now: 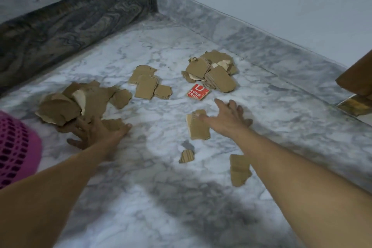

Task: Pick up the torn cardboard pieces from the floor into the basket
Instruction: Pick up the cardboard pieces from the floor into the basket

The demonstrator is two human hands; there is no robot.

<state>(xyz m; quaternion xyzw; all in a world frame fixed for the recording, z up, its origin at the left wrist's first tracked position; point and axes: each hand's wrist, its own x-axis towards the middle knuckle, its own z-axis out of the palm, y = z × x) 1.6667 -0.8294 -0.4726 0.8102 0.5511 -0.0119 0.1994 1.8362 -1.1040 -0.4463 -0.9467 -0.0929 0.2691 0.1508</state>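
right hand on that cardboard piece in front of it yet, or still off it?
Cannot tell. In the head view the right hand, fingers spread, overlaps the cardboard piece at its upper edge; a single view shows neither contact nor gap.

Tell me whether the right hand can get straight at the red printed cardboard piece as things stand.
Probably yes. The right hand hovers open over a brown torn cardboard piece, and the red printed cardboard piece lies just beyond its fingertips on bare grey-veined marble floor, apart from the piles, with nothing between.
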